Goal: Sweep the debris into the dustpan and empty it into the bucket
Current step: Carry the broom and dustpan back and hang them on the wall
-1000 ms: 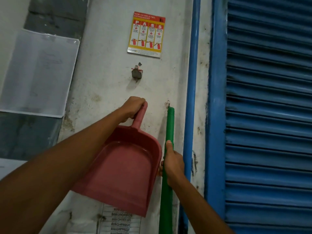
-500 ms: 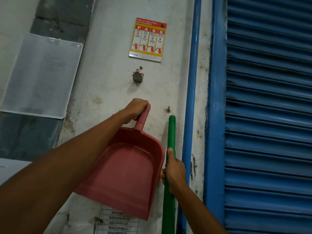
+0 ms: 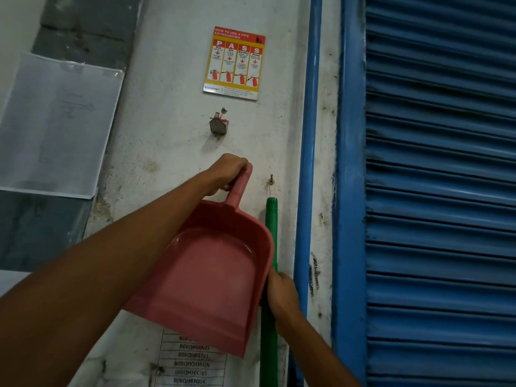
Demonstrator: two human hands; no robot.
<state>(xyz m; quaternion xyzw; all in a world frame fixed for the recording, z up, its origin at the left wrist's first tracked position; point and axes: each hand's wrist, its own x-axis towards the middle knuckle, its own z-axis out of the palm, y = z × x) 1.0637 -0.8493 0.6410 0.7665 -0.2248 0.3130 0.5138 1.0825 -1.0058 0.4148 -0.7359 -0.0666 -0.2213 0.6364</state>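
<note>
A pink dustpan (image 3: 212, 280) hangs upright against the white wall, handle up. My left hand (image 3: 227, 170) grips the top of its handle. Right of it stands a green broom handle (image 3: 271, 233), upright, its top just below a nail (image 3: 271, 180) in the wall. My right hand (image 3: 280, 294) holds the green handle at mid height, partly hidden behind the dustpan's right edge. The broom's head, the debris and the bucket are out of view.
A metal hook (image 3: 218, 125) sticks out of the wall above my left hand, under a fire extinguisher poster (image 3: 234, 62). A blue pipe (image 3: 308, 163) and a blue slatted shutter (image 3: 438, 191) stand to the right. A plastic document sleeve (image 3: 55, 124) hangs at left.
The green broom handle has come down off the nail, with its top now below it. The dustpan has shifted slightly right and covers part of my right hand.
</note>
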